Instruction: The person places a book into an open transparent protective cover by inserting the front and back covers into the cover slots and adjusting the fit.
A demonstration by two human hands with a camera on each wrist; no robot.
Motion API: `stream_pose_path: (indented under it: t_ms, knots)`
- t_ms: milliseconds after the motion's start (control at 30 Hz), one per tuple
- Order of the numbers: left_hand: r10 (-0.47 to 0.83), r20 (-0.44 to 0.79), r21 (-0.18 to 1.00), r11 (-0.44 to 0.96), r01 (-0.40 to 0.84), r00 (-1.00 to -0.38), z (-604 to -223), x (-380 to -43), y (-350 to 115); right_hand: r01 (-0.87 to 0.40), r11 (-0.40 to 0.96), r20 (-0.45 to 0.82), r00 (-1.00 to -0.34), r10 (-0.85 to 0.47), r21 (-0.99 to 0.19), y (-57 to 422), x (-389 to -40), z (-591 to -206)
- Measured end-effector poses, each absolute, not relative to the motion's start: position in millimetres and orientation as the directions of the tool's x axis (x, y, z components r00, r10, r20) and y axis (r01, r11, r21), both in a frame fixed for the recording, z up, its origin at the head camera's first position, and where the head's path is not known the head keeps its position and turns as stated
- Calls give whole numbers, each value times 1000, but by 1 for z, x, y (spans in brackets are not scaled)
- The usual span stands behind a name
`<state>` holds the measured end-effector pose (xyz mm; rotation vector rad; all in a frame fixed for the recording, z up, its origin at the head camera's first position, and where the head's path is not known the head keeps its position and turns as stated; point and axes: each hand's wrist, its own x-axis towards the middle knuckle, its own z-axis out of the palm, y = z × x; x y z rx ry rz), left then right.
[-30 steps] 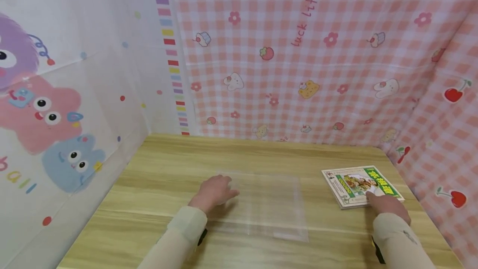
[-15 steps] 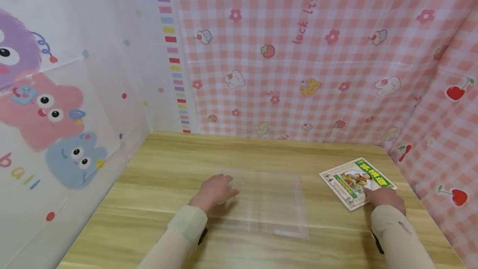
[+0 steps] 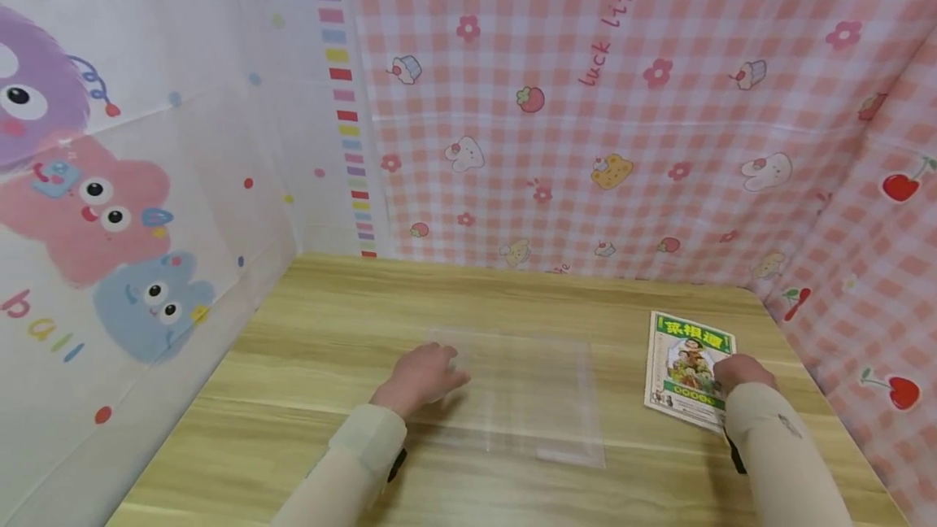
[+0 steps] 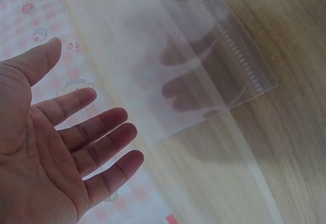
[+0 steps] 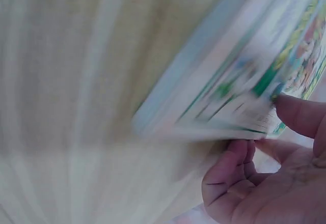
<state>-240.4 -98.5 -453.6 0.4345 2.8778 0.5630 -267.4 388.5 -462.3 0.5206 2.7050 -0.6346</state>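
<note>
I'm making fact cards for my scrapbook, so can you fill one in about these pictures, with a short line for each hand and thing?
Left hand: holds nothing, fingers loose, near the plastic sheet
Right hand: pinches the book by its edge, thumb on the cover
Book: pale cover, green bands, picture in the middle
Plastic sheet: see-through, lies on the table, left of the book
Table: wood-patterned
Back cloth: pink checks, flowers, strawberries

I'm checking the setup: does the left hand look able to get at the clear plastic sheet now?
Probably yes: the left hand holds nothing and its spread fingers are close by the clear plastic sheet, with nothing visible in the way; the book is in the right hand.
</note>
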Motion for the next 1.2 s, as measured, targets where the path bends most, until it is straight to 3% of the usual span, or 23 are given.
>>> stream_pose_path:
  t_ms: [133, 267, 400, 667, 1033, 1200]
  knots:
    - [321, -113, 381, 888, 258, -940, -455, -240, -99, 529, 735, -448, -828, 337, -425, 389, -275, -468]
    - [323, -119, 371, 892, 259, -939, -456, -239, -99, 558, 734, -468, -805, 365, -387, 381, -280, -471]
    - [321, -123, 368, 894, 257, -939, -455, -238, -96, 508, 811, -452, -820, 352, -291, 369, -287, -468]
    - [330, -115, 364, 891, 270, -937, -456, -238, -93, 421, 861, -432, -858, 277, -285, 366, -283, -457]
    - [334, -106, 370, 887, 274, -937, -458, -238, -92, 466, 801, -460, -844, 275, -376, 370, -284, -462]
    - [339, -92, 361, 888, 286, -936, -457, -237, -90, 428, 834, -435, -862, 260, -350, 371, -285, -461]
